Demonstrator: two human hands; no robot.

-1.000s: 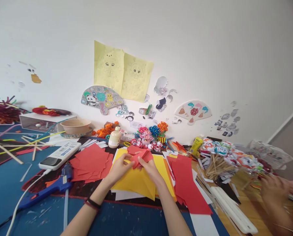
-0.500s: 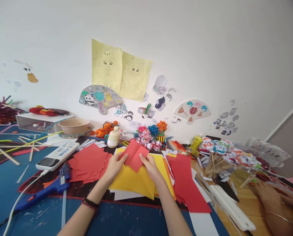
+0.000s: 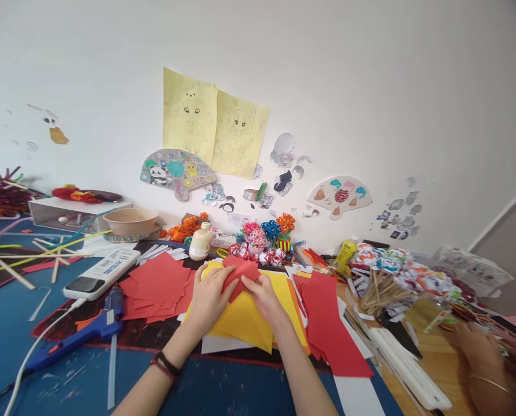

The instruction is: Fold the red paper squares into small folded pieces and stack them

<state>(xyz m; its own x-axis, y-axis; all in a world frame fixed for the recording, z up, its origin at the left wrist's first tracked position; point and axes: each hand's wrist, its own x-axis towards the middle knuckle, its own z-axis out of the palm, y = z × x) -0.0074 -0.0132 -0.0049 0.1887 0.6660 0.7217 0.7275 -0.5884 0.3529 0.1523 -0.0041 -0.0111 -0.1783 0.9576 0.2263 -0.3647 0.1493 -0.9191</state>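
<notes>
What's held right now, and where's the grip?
A folded red paper piece, pinched by both hands: left hand at its left edge, right hand at its lower right edge.

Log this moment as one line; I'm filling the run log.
left hand: holds red paper square | right hand: holds same square | under: yellow sheets | left: red square stack

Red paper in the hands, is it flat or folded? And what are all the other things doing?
red paper: folded, pinched by both hands over the yellow sheets
left hand: gripping the paper's left side
right hand: gripping its right side
yellow sheets: lying flat, overlapping
red squares: loose, messy pile
glue gun: lying on its side, cord attached
white bottle: upright, capped
bowl: upright
</notes>
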